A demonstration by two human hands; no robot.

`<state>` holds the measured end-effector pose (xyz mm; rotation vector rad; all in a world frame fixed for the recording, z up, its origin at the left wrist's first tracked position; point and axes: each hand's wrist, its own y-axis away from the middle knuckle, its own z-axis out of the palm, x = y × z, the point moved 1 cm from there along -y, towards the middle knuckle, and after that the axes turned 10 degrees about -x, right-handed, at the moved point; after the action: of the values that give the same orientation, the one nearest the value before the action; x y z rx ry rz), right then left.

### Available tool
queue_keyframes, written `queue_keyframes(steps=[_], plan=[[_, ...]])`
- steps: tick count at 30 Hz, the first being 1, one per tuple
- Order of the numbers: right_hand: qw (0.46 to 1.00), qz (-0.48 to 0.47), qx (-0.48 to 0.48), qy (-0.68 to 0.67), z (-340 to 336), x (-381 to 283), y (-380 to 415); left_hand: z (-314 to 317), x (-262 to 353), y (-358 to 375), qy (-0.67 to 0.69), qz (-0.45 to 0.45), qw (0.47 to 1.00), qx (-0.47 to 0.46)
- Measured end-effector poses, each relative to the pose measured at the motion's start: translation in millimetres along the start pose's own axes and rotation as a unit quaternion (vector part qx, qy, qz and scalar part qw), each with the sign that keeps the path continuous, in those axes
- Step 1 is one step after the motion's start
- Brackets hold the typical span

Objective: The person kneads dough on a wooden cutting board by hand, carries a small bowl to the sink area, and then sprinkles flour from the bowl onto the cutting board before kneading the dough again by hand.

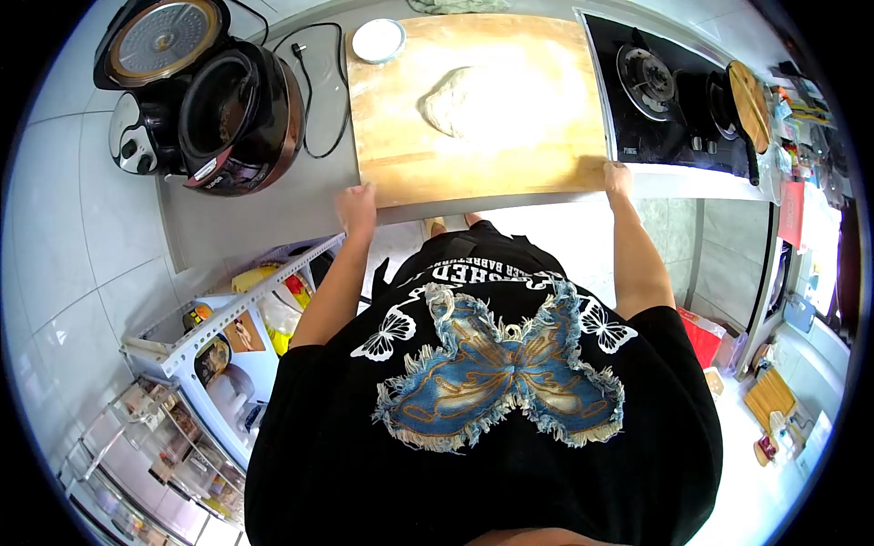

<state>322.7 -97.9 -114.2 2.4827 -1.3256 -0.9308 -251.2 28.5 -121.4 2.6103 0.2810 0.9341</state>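
A large wooden board [391, 136] lies on the counter in front of me. My left hand [356, 209] is closed on its near left corner, and my right hand [618, 178] is closed on the near right corner. On the board sits a lump of pale dough [448, 105], whose right side fades into glare and what looks like scattered flour. A small white bowl [379, 41] stands at the far left corner of the board; its contents are too bright to make out.
Left of the board, an open-lidded cooker [241, 127] stands on the grey counter [246, 223], with a black cord [309, 114] between them. The gas stove [678, 118] adjoins the board's right side. A shelf rack [218, 318] is below at left. A cloth [458, 5] lies behind.
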Motion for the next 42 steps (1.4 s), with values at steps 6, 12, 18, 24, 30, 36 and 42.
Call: queue_keyframes(steps=[6, 12, 18, 24, 30, 36, 42], plan=[[1.000, 0.007, 0.011, 0.011, -7, 12, 9, 13, -8, 33, 0.050, -0.036, 0.997, 0.043], [0.928, -0.256, 0.125, 0.238, -9, -54, -8, -12, 24, 23, -0.093, -0.079, 0.988, -0.094], [0.940, -0.145, -0.265, -0.158, 43, -179, -33, 40, 83, -36, 0.152, 0.230, 0.942, -0.193], [0.872, -0.078, -0.449, -0.177, 37, -217, -7, 40, 152, -2, 0.335, 0.016, 0.865, -0.373], [0.935, -0.266, -0.222, -0.081, 52, -223, 67, 58, 133, -8, 0.418, -0.126, 0.829, -0.350], [0.892, -0.399, -0.196, -0.087, 10, -252, 137, 46, 183, -47, 0.471, -0.178, 0.785, -0.362], [0.777, -0.609, -0.013, 0.160, 59, -232, 157, 43, 250, -134, 0.517, -0.004, 0.678, -0.523]])
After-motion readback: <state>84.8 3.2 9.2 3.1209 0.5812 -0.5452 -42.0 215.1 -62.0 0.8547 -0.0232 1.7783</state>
